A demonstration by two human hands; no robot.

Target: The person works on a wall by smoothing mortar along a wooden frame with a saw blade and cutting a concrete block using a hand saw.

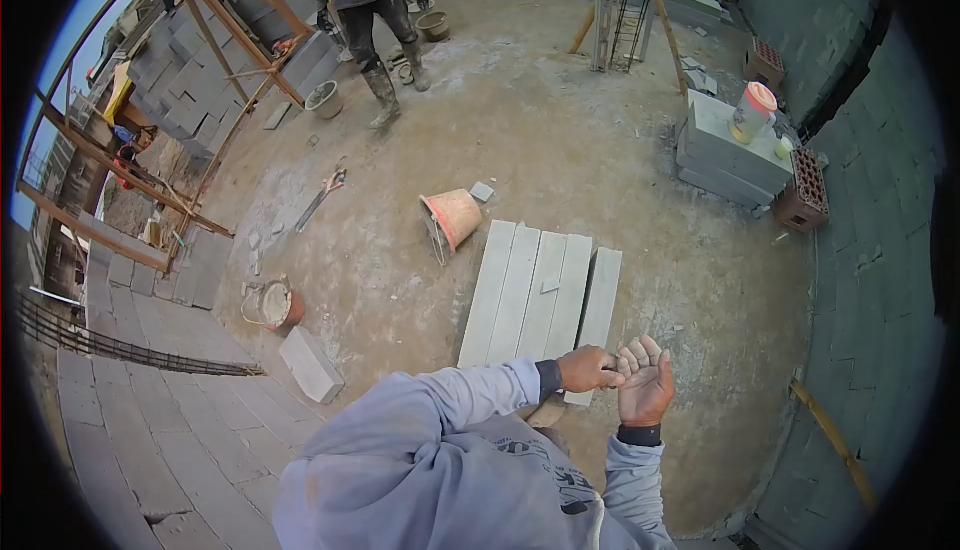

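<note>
My left hand (590,369) is closed, with its fingertips up against the fingers of my right hand. Whether anything small sits in that pinch is hidden. Palm up, my right hand (643,382) shows its fingers apart and slightly curled, with nothing visible on the palm. Both hands are held in front of my chest, over the near end of several long pale grey blocks (525,295) lying side by side on the floor. A small block chip (550,286) rests on top of them. One darker-sided block (601,300) lies slightly apart on the right.
An orange bucket (455,218) lies tipped beyond the blocks; another bucket (280,305) holds grey material beside a loose block (311,364). A handsaw (320,198) lies on the floor. A co-worker (375,30) stands ahead. A jug (753,112) stands on stacked blocks (725,155) near the right wall.
</note>
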